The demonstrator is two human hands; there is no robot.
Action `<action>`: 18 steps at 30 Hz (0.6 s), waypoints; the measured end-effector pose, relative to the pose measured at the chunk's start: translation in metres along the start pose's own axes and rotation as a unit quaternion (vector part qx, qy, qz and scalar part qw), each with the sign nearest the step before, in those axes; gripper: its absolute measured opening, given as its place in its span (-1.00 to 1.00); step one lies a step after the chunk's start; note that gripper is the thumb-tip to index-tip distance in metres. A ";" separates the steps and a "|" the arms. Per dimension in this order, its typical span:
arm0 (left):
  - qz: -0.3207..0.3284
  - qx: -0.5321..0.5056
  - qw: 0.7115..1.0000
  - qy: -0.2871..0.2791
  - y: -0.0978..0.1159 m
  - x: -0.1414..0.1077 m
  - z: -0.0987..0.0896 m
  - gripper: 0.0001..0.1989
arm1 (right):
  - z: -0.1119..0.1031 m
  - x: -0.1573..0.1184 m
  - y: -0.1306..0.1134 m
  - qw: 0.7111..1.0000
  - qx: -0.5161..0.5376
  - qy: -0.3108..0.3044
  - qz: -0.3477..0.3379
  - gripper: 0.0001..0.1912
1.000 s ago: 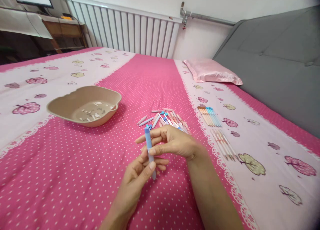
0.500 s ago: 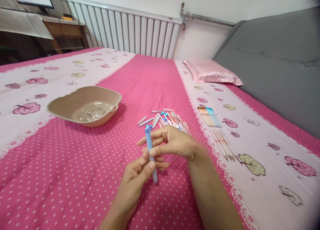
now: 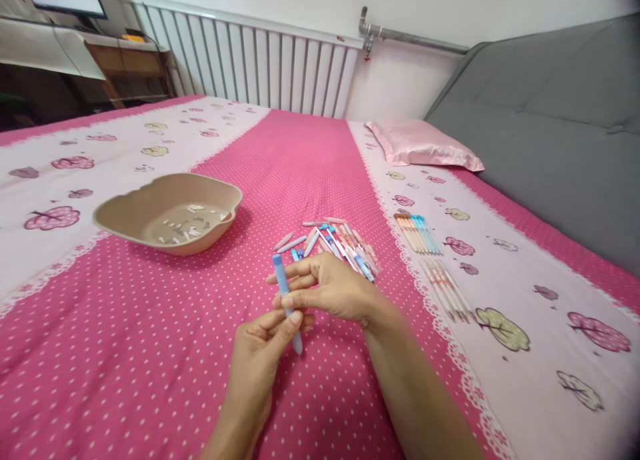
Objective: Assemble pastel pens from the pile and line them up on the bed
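Note:
A blue pen point(image 3: 281, 279) is held between both hands over the pink dotted bedspread, its darker end up and its pale tip pointing down. My left hand point(image 3: 265, 343) pinches the lower part of it between thumb and fingers. Higher on the barrel, my right hand point(image 3: 330, 287) grips it with thumb and fingertips. Just beyond my hands lies a loose pile of pink, white and blue pens and pen parts point(image 3: 345, 243); my right hand hides part of the pile's near side.
A beige basin point(image 3: 165, 203) holding small pale pieces sits at the left. On the right, orange and blue pens point(image 3: 419, 235) lie in a row, with white-and-red pens point(image 3: 447, 290) nearer. A pink pillow point(image 3: 425, 145) rests by the grey headboard point(image 3: 545, 113).
Both hands and the blue pen have moved a little to the left. More of the pile's near side now shows beyond my right hand.

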State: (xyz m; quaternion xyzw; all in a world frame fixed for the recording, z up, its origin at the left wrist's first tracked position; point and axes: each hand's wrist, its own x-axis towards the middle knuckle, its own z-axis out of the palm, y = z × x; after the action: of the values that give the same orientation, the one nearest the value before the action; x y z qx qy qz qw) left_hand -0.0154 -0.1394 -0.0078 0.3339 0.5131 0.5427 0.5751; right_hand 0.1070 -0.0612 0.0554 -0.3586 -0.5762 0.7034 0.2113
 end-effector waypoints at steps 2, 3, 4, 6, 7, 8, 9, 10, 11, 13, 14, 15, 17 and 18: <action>0.006 -0.013 1.000 0.015 0.000 0.000 0.000 -0.72 | 0.004 0.001 0.000 1.000 0.003 0.012 -0.005 -0.55; 0.008 -0.020 1.000 0.022 0.001 0.000 0.000 -0.71 | 0.006 0.002 0.000 1.000 0.003 0.017 -0.010 -0.51; 0.010 -0.027 0.999 0.028 0.001 0.000 0.000 -0.70 | 0.006 0.003 0.000 1.000 0.001 0.017 -0.018 -0.48; 0.007 -0.040 0.998 0.039 0.003 -0.001 0.000 -0.67 | 0.003 0.006 0.002 0.999 -0.011 0.014 -0.049 -0.48; 0.002 -0.046 0.998 0.048 0.004 -0.001 0.000 -0.65 | -0.001 0.009 0.004 0.997 -0.023 0.017 -0.072 -0.52; -0.004 -0.053 0.997 0.058 0.004 -0.001 0.001 -0.64 | -0.006 0.012 0.006 0.994 -0.039 0.030 -0.096 -0.59; -0.010 -0.059 0.996 0.068 0.005 -0.001 0.001 -0.63 | -0.013 0.015 0.009 0.989 -0.058 0.059 -0.119 -0.66; -0.016 -0.066 0.995 0.078 0.005 -0.001 0.001 -0.62 | -0.020 0.019 0.013 0.982 -0.079 0.104 -0.134 -0.72; -0.019 -0.073 0.994 0.085 0.005 -0.001 0.001 -0.61 | -0.028 0.023 0.017 0.972 -0.106 0.161 -0.138 -0.75; -0.024 -0.081 0.992 0.089 0.005 0.000 0.002 -0.60 | -0.043 0.030 0.026 0.931 -0.182 0.284 -0.140 -0.71; -0.025 -0.083 0.992 0.089 0.005 0.000 0.002 -0.59 | -0.049 0.032 0.030 0.909 -0.228 0.323 -0.134 -0.67; -0.027 -0.084 0.992 0.088 0.005 0.000 0.002 -0.59 | -0.054 0.034 0.033 0.890 -0.270 0.344 -0.126 -0.64; -0.029 -0.083 0.992 0.086 0.005 0.000 0.002 -0.59 | -0.058 0.036 0.037 0.865 -0.344 0.348 -0.113 -0.63; -0.030 -0.083 0.993 0.084 0.005 0.000 0.002 -0.59 | -0.058 0.037 0.038 0.857 -0.376 0.336 -0.110 -0.63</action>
State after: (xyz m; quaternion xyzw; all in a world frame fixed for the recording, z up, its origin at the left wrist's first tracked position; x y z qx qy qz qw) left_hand -0.0148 -0.1377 -0.0024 0.2224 0.5230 0.5918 0.5717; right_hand 0.1307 -0.0065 0.0043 -0.5592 -0.7266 0.2422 0.3173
